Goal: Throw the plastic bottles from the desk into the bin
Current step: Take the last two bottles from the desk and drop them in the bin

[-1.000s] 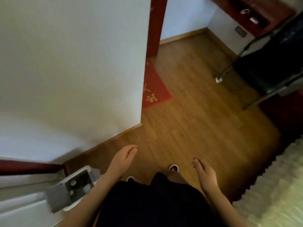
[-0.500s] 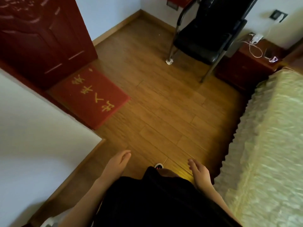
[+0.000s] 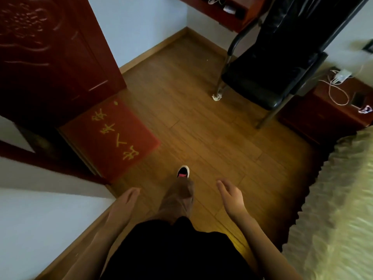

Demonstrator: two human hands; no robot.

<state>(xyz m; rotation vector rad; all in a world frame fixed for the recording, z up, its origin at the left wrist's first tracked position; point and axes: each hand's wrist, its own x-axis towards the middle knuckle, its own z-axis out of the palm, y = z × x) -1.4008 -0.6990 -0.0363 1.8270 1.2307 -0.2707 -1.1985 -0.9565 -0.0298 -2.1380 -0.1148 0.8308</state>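
Observation:
My left hand hangs low at the bottom centre with its fingers straight and holds nothing. My right hand is beside it, fingers relaxed, also holding nothing. Between them one foot in a dark shoe steps forward on the wooden floor. The red-brown desk shows only as an edge at the top, with small white items on it. No plastic bottle and no bin are in view.
A black chair stands in front of the desk. A red doormat lies by the dark red door on the left. A white wall corner is near left. A bed fills the right, a nightstand with cables behind it.
The view has swung right and moved forward, away from the wall and the white bin at the lower left. The door, chair and nightstand have come closer. Both hands stay empty.

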